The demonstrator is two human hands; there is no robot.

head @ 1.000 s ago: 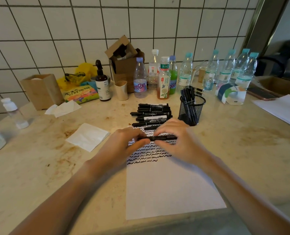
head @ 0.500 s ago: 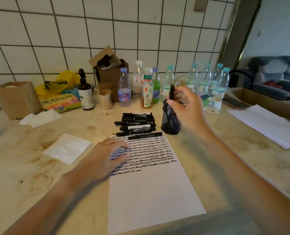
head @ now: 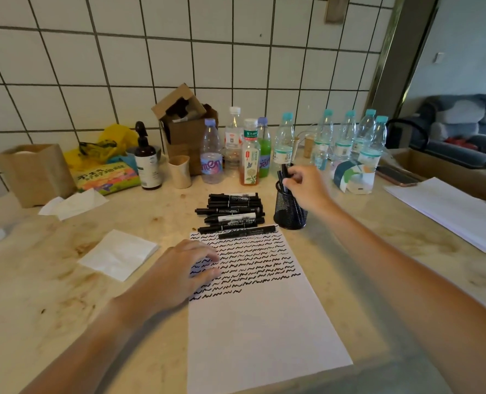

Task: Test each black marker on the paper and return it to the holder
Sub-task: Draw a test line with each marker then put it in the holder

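Note:
A white paper sheet (head: 264, 331) lies in front of me, its upper part covered with rows of black squiggles. My left hand (head: 183, 271) rests flat on its left edge, fingers spread. Several black markers (head: 233, 210) lie in a pile just beyond the sheet, one of them (head: 247, 232) on its top edge. A black mesh holder (head: 288, 210) stands to the right of the pile with markers upright in it. My right hand (head: 307, 187) is over the holder, fingers pinched on a black marker (head: 285, 172) standing in its mouth.
Many plastic bottles (head: 284, 143) line the tiled wall behind the holder, with a cardboard box (head: 187, 129), a dark pump bottle (head: 146, 160) and a small cup (head: 180, 172). White tissues (head: 119, 254) lie at the left; a paper stack (head: 452, 211) and phone (head: 396, 175) sit at the right.
My right hand carried the capped marker from the paper up and over to the holder and lowered it into the mouth. My left hand let go and settled flat on the sheet.

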